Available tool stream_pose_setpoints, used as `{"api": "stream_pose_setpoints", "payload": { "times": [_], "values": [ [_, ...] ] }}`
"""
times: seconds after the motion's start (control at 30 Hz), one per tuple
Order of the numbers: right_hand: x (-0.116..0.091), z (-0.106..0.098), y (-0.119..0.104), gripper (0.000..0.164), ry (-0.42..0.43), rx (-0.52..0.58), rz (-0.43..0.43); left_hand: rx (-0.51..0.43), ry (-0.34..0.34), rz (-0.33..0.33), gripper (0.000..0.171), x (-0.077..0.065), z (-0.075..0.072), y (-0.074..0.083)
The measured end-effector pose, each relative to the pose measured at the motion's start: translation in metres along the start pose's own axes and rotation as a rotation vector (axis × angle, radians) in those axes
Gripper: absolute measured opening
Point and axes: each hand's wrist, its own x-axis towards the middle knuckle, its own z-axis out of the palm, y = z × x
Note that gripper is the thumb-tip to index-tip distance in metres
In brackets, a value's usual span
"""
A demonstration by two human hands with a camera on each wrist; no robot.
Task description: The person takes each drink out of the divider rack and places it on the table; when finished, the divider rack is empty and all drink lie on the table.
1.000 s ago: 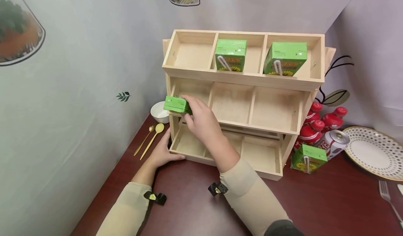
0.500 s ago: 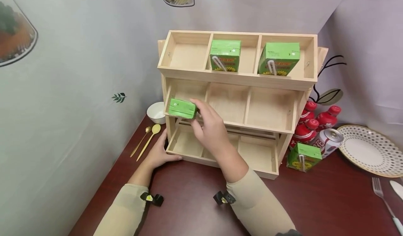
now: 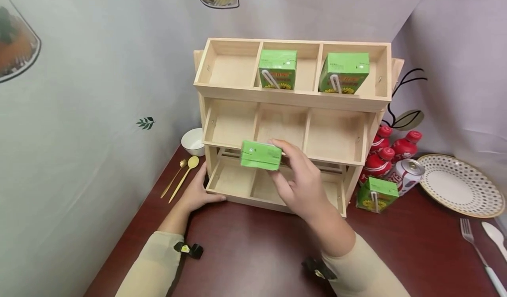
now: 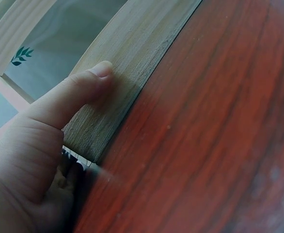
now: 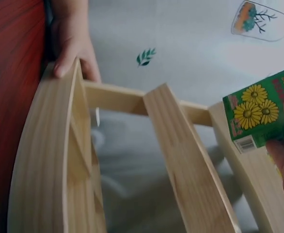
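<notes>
My right hand (image 3: 303, 182) holds a green drink carton (image 3: 260, 155) between thumb and fingers, in front of the wooden three-tier shelf (image 3: 237, 92). Yellow flowers and a barcode show on the carton (image 5: 258, 109) in the right wrist view. At the shelf's lower left corner, my left hand (image 3: 196, 193) grips the bottom tray, its thumb lying along the front board (image 4: 127, 63); its other fingers are mostly hidden behind the side. Two more green cartons stand in the top tier, one in the middle compartment (image 3: 278, 69) and one in the right compartment (image 3: 343, 72).
To the shelf's right are red-capped bottles (image 3: 378, 163), a can (image 3: 405, 174), another green carton (image 3: 376, 195), a dotted plate (image 3: 451, 187), a fork (image 3: 473, 242) and a white-handled utensil (image 3: 495, 235). A white bowl (image 3: 193, 142) and two gold utensils (image 3: 184, 178) lie left.
My right hand has carried the carton from the middle tier's left end rightward and toward me, out in front of the shelf. The left hand stays at the corner; the head view shifts slightly.
</notes>
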Motion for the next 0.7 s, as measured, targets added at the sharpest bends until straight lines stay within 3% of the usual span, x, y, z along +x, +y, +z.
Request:
{"api": "stream_pose_setpoints", "payload": {
  "times": [0.13,0.4,0.7],
  "values": [
    [-0.011,-0.023,-0.003,0.044,-0.006,-0.007,0.003,0.011,-0.005,-0.005,0.129,0.000,-0.001,0.000],
    [-0.044,-0.079,-0.011,0.046,0.018,-0.159,-0.010,0.010,0.000,-0.017,0.128,-0.001,-0.002,0.002],
    [-0.093,-0.140,0.004,0.054,0.039,-0.130,0.111,0.011,0.011,-0.010,0.127,-0.001,0.001,0.001]
  ]
}}
